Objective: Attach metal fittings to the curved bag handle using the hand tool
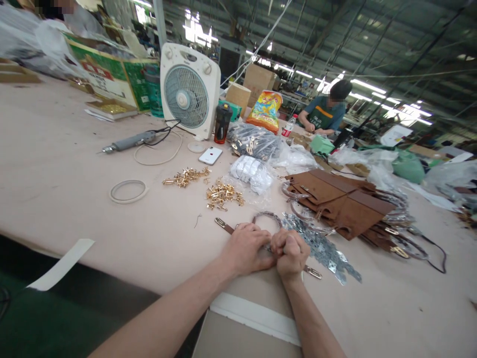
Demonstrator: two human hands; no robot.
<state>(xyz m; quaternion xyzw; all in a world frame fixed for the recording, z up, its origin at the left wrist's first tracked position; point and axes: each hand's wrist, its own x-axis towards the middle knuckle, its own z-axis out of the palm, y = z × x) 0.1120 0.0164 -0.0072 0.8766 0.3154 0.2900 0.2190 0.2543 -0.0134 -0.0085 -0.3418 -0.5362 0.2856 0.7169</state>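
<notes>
Brown strap (pixel 226 227) on the tabletop (pixel 149 253), near its front edge; a gold slotted fitting shows at either end, the middle hidden under both hands. Curved handle (pixel 269 215) lies just beyond the knuckles.

Left hand (pixel 248 248): fingers bent, palm down over the strap; how far open, and its exact hold, cannot be told. Right hand (pixel 292 253): curled into a tight fist, touching the left at the fingertips; whatever it encloses is hidden.

Step, as judged: close pressing or pinching at mid-strap. Good practice: left hand bears down to stop the strap creeping, right applies force straight, not sideways, so the leather does not twist. Forearms low for steadiness. Check that both end fittings lie flat.

Caution: silver plates (pixel 322 246) are heaped just beside the right hand; a wide elbow or wrist could scatter them. Gold fasteners (pixel 224 195) lie beyond the left hand.
</notes>
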